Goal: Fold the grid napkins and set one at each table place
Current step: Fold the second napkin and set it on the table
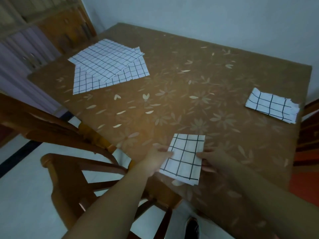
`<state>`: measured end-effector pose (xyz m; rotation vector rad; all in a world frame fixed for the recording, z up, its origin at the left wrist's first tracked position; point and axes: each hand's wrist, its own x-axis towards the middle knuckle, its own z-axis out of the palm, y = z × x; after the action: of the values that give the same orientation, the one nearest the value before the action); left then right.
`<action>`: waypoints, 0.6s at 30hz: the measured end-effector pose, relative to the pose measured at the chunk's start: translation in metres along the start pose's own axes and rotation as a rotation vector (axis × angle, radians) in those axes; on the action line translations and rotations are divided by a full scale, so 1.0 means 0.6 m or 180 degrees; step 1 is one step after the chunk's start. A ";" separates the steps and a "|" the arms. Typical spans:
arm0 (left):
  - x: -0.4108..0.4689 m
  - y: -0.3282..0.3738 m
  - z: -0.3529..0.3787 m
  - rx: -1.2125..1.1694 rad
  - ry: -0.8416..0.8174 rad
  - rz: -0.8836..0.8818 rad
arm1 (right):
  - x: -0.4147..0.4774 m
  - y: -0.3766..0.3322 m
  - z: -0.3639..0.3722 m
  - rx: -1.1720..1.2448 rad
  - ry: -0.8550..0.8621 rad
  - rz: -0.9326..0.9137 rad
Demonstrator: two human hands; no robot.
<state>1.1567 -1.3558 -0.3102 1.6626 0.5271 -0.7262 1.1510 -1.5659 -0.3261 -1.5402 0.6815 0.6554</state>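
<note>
A folded white napkin with a black grid (184, 156) lies near the table's front edge. My left hand (158, 160) grips its left side and my right hand (213, 160) grips its right side, thumbs on top. A second folded grid napkin (272, 106) rests at the right edge of the table. A loose pile of unfolded grid napkins (107, 66) is spread at the far left corner.
The table (189, 83) wears a brown cloth with a pale flower print. A wooden chair (72, 152) stands at the front left, another chair (309, 131) at the right edge. A wooden cabinet (51, 28) is behind the far left corner.
</note>
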 end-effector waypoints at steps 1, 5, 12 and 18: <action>0.003 -0.006 -0.012 0.0007 -0.0021 -0.0041 | 0.008 0.000 0.010 0.0083 0.0079 -0.0021; 0.005 -0.005 -0.053 -0.0203 0.0359 0.0188 | 0.017 -0.020 0.041 0.0292 -0.0142 -0.0064; 0.005 0.004 -0.077 -0.0095 0.0426 0.0145 | 0.015 -0.005 0.091 -0.0409 -0.0275 0.0040; 0.000 -0.003 -0.096 0.0789 -0.0028 0.0154 | -0.010 0.005 0.100 -0.1158 0.0594 -0.0583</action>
<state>1.1655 -1.2992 -0.3045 1.8945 0.4013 -0.7876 1.1439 -1.5061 -0.3281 -1.9940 0.5704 0.5198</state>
